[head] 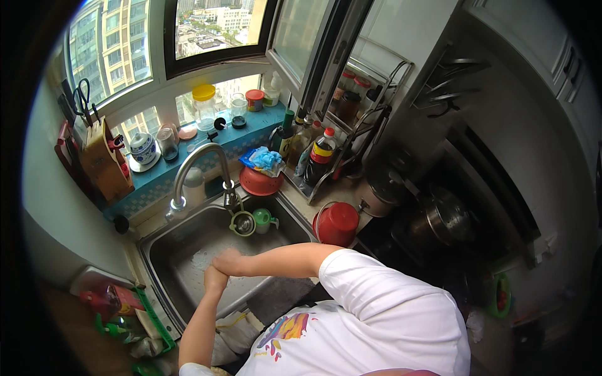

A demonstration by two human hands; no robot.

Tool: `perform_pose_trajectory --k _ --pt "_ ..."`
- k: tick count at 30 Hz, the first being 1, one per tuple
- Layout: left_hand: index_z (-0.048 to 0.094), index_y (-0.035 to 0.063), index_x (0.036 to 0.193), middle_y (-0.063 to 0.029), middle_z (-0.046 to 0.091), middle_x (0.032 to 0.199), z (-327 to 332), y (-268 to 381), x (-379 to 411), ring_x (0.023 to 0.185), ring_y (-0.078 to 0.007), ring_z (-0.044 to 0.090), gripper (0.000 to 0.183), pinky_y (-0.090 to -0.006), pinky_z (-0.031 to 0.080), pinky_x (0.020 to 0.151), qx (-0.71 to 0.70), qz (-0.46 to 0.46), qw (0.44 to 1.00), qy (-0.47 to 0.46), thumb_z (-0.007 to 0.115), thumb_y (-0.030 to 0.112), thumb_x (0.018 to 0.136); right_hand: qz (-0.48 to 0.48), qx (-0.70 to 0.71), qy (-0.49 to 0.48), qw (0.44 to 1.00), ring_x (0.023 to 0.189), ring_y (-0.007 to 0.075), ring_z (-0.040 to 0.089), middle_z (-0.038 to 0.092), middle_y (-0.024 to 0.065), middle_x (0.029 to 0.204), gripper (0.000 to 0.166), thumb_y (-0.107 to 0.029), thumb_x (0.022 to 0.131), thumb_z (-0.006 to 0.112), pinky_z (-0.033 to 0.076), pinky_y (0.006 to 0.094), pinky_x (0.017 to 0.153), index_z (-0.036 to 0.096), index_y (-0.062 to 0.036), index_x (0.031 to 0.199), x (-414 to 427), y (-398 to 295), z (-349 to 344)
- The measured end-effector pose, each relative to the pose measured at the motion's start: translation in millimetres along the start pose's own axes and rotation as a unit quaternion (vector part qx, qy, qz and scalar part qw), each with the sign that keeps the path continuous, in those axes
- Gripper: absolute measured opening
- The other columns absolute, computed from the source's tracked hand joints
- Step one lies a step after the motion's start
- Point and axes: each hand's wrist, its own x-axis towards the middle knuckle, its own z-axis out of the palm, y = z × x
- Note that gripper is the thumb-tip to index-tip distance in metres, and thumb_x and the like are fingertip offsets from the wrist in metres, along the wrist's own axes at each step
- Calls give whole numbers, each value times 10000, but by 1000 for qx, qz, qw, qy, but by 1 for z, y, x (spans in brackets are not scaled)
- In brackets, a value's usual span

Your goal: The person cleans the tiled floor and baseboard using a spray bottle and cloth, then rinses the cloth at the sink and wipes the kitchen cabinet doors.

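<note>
My left hand (pixel 216 278) and my right hand (pixel 228 261) meet over the steel sink basin (pixel 178 254), the right one lying over the wrist or back of the left. Their fingers are blurred and partly hidden, so whether anything is in them cannot be told. Wet patches show on the basin floor beside them. Behind the hands, a small round strainer with a pale green rim (pixel 242 223) and a green and white cup (pixel 264 220) are at the basin's back. The curved metal faucet (pixel 202 150) arches above the basin's back left.
An upturned red bucket (pixel 336 223) stands right of the sink. A red colander (pixel 261 182) bears a blue cloth (pixel 265 159) at the back corner. Bottles (pixel 321 152) crowd the rack, and a wooden knife block (pixel 106 160) stands left. A green basket (pixel 155 319) holds bottles.
</note>
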Motion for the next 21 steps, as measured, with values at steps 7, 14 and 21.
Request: perform_pose_trajectory --k 7,14,21 --pt "645 47 848 -200 671 812 9 -24 -8 760 -371 659 201 -476 515 672 105 6 992 76 558 223 807 111 111 -48 987 855 329 666 688 168 910 203 -137 809 527 514 427 735 701 -44 859 2 -18 15" --pt "585 54 883 -185 663 748 5 7 -4 687 -363 652 150 -482 502 632 168 85 979 77 576 155 773 139 264 -35 954 899 369 624 629 194 1013 417 -53 718 612 492 455 758 589 -111 1130 -20 9 38" --pt "484 144 718 45 288 466 27 -108 29 347 -129 258 214 -273 204 337 -600 -438 659 -117 606 252 856 124 216 239 939 1041 366 547 432 190 1248 752 67 646 604 488 433 792 394 -149 1336 -71 -11 -18"
